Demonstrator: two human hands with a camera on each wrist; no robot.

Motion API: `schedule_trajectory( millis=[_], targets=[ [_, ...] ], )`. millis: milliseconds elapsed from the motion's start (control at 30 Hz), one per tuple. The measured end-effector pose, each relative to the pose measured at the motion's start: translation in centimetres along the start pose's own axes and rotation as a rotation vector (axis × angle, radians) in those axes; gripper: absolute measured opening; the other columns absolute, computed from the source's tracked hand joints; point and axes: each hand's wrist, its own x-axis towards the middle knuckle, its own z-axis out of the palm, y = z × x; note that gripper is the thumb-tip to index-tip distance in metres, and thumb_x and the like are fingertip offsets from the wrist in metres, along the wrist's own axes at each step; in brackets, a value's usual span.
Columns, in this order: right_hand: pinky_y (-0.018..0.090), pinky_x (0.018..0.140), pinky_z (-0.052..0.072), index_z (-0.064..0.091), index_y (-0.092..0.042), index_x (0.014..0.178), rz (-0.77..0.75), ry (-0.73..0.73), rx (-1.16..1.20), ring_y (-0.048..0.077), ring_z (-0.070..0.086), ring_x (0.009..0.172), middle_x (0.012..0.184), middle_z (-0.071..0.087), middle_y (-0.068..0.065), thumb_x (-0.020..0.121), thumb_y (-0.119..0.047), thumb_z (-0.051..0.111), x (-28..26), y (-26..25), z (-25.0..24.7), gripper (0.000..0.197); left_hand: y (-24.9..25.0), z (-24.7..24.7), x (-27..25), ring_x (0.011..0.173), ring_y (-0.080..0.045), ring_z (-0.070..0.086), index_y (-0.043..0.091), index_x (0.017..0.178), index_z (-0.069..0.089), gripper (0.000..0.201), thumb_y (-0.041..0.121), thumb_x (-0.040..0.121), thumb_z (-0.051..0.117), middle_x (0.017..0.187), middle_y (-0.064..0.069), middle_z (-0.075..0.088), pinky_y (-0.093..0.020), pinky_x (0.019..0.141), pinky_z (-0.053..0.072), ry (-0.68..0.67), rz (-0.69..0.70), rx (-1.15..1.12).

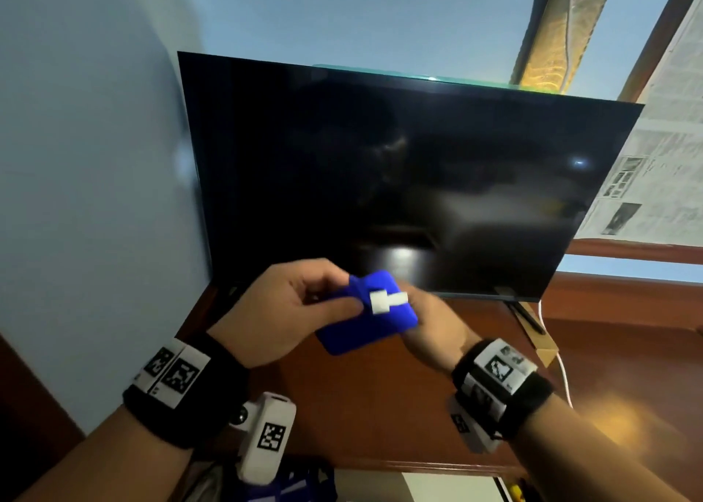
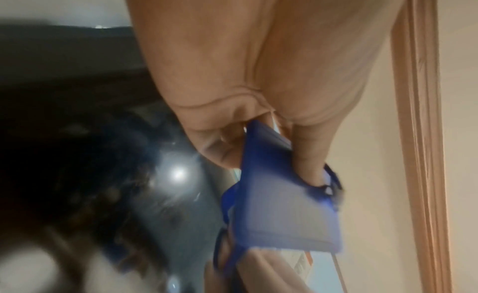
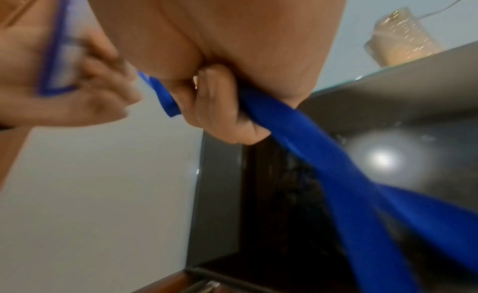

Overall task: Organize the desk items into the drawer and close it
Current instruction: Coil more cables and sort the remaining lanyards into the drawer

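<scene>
A blue badge holder (image 1: 365,319) with a white clip (image 1: 386,301) is held in the air above the wooden desk (image 1: 380,406), in front of the dark monitor. My left hand (image 1: 304,304) pinches its left end between thumb and fingers. In the left wrist view the badge holder (image 2: 279,205) shows a translucent window under my left hand (image 2: 264,152). My right hand (image 1: 430,330) is behind and to the right of it. In the right wrist view my right hand (image 3: 214,113) is curled round the blue strap (image 3: 310,137), which trails off to the lower right.
A large dark monitor (image 1: 399,178) stands at the back of the desk. A small cardboard box (image 1: 547,353) and a white cable (image 1: 563,380) lie at the right. Below the desk's front edge a light compartment (image 1: 437,486) shows, with blue patterned items (image 1: 300,482) beside it.
</scene>
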Motion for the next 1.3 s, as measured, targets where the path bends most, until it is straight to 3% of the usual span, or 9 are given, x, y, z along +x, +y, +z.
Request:
schedule_trajectory(
  millis=[67, 133, 233, 367, 533, 733, 933, 1133, 1300],
  targets=[
    [0.026, 0.067, 0.044, 0.052, -0.032, 0.086, 0.005, -0.019, 0.087, 0.0, 0.055, 0.066, 0.071, 0.061, -0.021, 0.104, -0.042, 0.045, -1.2, -0.3, 2.0, 0.022, 0.2, -0.7, 0.8, 0.086, -0.007, 0.072, 0.032, 0.094, 0.073, 0.01, 0.027, 0.087, 0.078, 0.092, 0.009, 0.076, -0.019, 0.078, 0.055, 0.086, 0.07, 0.147],
    [0.04, 0.059, 0.042, 0.053, -0.034, 0.093, 0.049, -0.008, 0.213, 0.007, 0.047, 0.06, 0.067, 0.052, -0.009, 0.106, -0.04, 0.043, -2.3, -1.0, 3.8, 0.018, -0.7, -1.3, 1.4, 0.083, -0.007, 0.07, 0.025, 0.094, 0.071, 0.007, 0.025, 0.091, 0.077, 0.089, 0.008, 0.075, -0.022, 0.076, 0.054, 0.161, 0.048, 0.195],
    [0.04, 0.058, 0.042, 0.057, -0.045, 0.115, 0.039, -0.009, 0.246, 0.013, 0.048, 0.059, 0.066, 0.049, -0.007, 0.108, -0.036, 0.043, -3.6, -1.6, 5.5, 0.018, -3.3, -2.0, 2.1, 0.079, -0.011, 0.068, 0.021, 0.094, 0.068, 0.016, 0.031, 0.091, 0.079, 0.087, 0.006, 0.075, -0.027, 0.076, 0.051, 0.285, -0.067, 0.23],
    [0.034, 0.065, 0.048, 0.065, -0.028, 0.104, -0.141, -0.064, 0.003, 0.009, 0.057, 0.068, 0.076, 0.063, -0.01, 0.106, -0.038, 0.048, -4.0, -2.7, 5.4, 0.019, -5.1, -2.1, 2.0, 0.08, -0.004, 0.068, 0.028, 0.097, 0.07, 0.018, 0.036, 0.087, 0.082, 0.088, 0.01, 0.074, -0.022, 0.075, 0.053, 0.335, -0.167, 0.383],
    [0.019, 0.063, 0.037, 0.066, -0.031, 0.094, -0.304, -0.038, -0.384, 0.006, 0.056, 0.073, 0.084, 0.064, -0.012, 0.101, -0.044, 0.052, -2.3, -4.2, 1.7, 0.02, -5.1, -1.2, 0.9, 0.09, 0.004, 0.067, 0.037, 0.106, 0.077, 0.02, 0.036, 0.086, 0.082, 0.094, 0.016, 0.074, -0.02, 0.082, 0.055, -0.012, -0.27, 0.496],
    [0.023, 0.073, 0.052, 0.073, -0.028, 0.1, -0.31, 0.016, -0.243, 0.004, 0.066, 0.084, 0.091, 0.07, -0.014, 0.1, -0.043, 0.058, -0.5, -2.7, -1.2, 0.021, -3.4, 0.6, -1.2, 0.102, -0.004, 0.066, 0.029, 0.117, 0.074, 0.025, 0.018, 0.095, 0.072, 0.107, 0.011, 0.068, -0.029, 0.091, 0.057, -0.341, -0.196, 0.377],
    [0.028, 0.075, 0.052, 0.075, -0.02, 0.103, -0.14, 0.04, 0.018, 0.002, 0.067, 0.084, 0.09, 0.074, -0.011, 0.105, -0.037, 0.052, -1.7, 0.4, 1.1, 0.028, -1.3, -1.1, -1.7, 0.111, -0.018, 0.073, 0.026, 0.122, 0.069, 0.026, 0.011, 0.1, 0.066, 0.116, 0.001, 0.076, -0.046, 0.098, 0.058, -0.114, -0.184, -0.002],
    [0.027, 0.063, 0.047, 0.068, -0.02, 0.096, -0.051, -0.084, -0.001, 0.012, 0.058, 0.067, 0.069, 0.06, -0.005, 0.105, -0.046, 0.044, -3.9, -1.8, 6.0, 0.037, -2.5, -1.4, -0.9, 0.099, 0.002, 0.071, 0.03, 0.113, 0.073, 0.021, 0.023, 0.093, 0.077, 0.104, 0.016, 0.075, -0.026, 0.087, 0.06, 0.33, -0.137, 0.238],
    [0.028, 0.061, 0.047, 0.062, -0.028, 0.085, -0.173, -0.127, -0.205, 0.008, 0.056, 0.065, 0.071, 0.059, -0.011, 0.103, -0.045, 0.051, -3.6, -3.3, 5.6, 0.027, -5.2, -0.6, -2.8, 0.098, 0.004, 0.068, 0.038, 0.112, 0.074, 0.022, 0.028, 0.093, 0.077, 0.104, 0.019, 0.073, -0.028, 0.09, 0.059, 0.116, -0.256, 0.387]
  ],
)
